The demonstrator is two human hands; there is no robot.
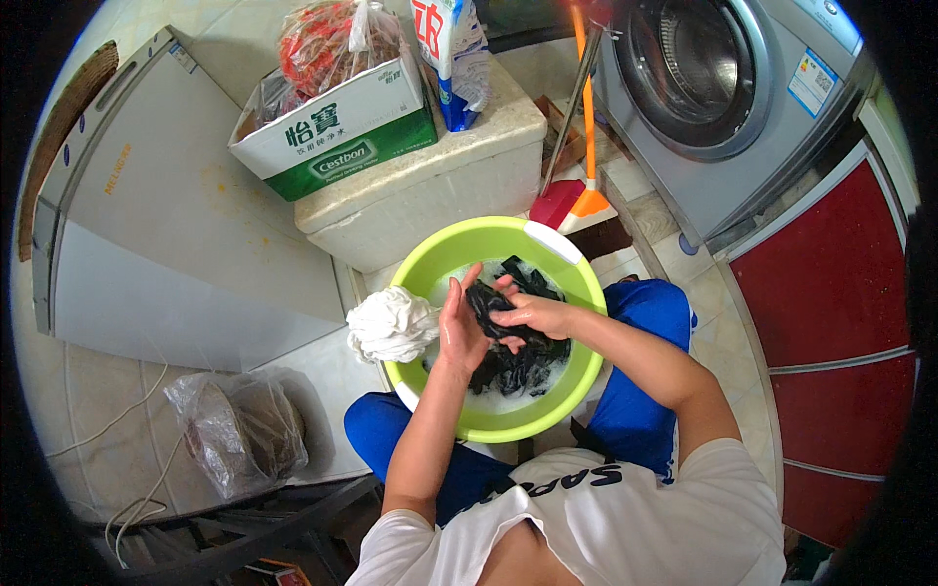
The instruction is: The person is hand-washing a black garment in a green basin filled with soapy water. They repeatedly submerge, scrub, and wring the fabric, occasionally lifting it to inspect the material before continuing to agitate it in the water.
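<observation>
A lime-green plastic basin (495, 432) stands between my knees, holding sudsy water and black wet cloth (524, 366). Over it, my right hand (538, 315) grips a bunched part of the black cloth, thumb on top. My left hand (463, 322) is upright with its palm against the left side of that bunch, fingers extended and not closed round it. Some fingertips are hidden behind the cloth. A wrung bundle of white cloth (392, 324) rests on the basin's left rim, beside my left hand.
Beyond the basin, a pale ledge (432, 190) bears a cardboard box (344, 139) and a detergent bag (458, 66). An orange-handled broom (588, 146) and red dustpan (557, 201) stand near the washing machine (696, 80). A fridge (198, 220) and bag-lined bin (242, 432) are at left.
</observation>
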